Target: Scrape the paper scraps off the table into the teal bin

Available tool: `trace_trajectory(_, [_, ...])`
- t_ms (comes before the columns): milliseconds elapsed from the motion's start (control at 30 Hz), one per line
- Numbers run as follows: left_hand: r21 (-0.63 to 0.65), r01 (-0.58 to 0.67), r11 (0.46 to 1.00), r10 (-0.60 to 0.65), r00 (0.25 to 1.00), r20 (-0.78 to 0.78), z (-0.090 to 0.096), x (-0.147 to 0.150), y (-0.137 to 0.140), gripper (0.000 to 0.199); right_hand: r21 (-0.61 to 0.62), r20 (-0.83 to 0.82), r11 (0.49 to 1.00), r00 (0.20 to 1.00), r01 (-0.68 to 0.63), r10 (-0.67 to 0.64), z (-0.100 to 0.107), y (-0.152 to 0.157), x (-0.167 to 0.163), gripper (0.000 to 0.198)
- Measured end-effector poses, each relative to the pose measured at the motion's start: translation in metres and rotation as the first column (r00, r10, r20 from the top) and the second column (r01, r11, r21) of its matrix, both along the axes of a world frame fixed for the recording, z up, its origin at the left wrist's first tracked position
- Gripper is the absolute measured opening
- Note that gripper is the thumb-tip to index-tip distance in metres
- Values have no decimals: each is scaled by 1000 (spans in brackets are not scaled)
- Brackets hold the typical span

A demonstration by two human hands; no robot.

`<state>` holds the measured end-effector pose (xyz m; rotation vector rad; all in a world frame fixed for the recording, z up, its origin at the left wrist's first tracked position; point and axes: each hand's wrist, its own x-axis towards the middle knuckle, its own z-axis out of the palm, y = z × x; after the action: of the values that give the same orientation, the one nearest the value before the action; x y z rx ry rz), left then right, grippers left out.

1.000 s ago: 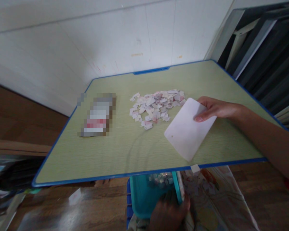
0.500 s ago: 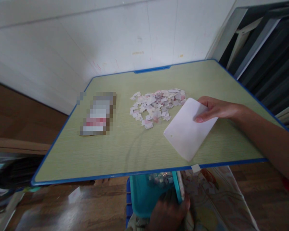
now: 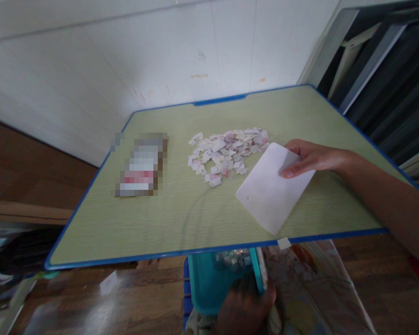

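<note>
My right hand [image 3: 307, 160] comes in from the right and pinches a thin white plastic sheet [image 3: 270, 195] with rounded corners and a small hole near one corner. The sheet is tilted over the table, its upper left edge beside a heap of small paper scraps [image 3: 226, 146], whitish with some pink. Below the table's front edge, my left hand [image 3: 244, 302] grips the right side of a teal tray [image 3: 204, 288], fingers over the rim and thumb on the outside. Small scraps, partly shiny, lie in the tray's far end.
The table [image 3: 153, 223] has a pale green top and blue edging. A pixelated packet [image 3: 141, 167] lies at its left. One white scrap [image 3: 284, 243] sits on the front edge. Patterned cloth [image 3: 314, 288] with scraps is below right. Dark folded frames [image 3: 387, 70] lean at right.
Almost nothing differs. The white plastic sheet has tilted or shifted very slightly; both hands keep their places.
</note>
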<state>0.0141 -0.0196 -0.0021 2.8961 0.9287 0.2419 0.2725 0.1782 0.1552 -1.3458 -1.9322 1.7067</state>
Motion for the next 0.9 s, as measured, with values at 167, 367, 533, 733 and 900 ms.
trace_trajectory(167, [4, -7, 1000, 7, 1000, -5, 0, 0, -1, 31, -14, -11, 1000, 1000, -5, 5, 0, 0, -1, 25])
trace_trajectory(367, [6, -11, 1000, 11, 1000, -5, 3, 0, -1, 29, -14, -16, 1000, 1000, -15, 14, 2, -1, -3, 25])
trace_trajectory(533, [-5, -13, 1000, 13, 1000, -12, 0, 0, -1, 28, 11, 30, 999, 999, -35, 34, 1, 0, -1, 30])
trace_trajectory(733, [-19, -7, 1000, 7, 1000, -17, -3, -2, -3, 30, 40, 47, 998, 998, -45, 43, -1, 0, 0, 28])
trace_trajectory(900, [-26, -5, 1000, 4, 1000, -21, -1, -2, -4, 32, 54, 15, 997, 999, -46, 46, -1, 1, 0, 24])
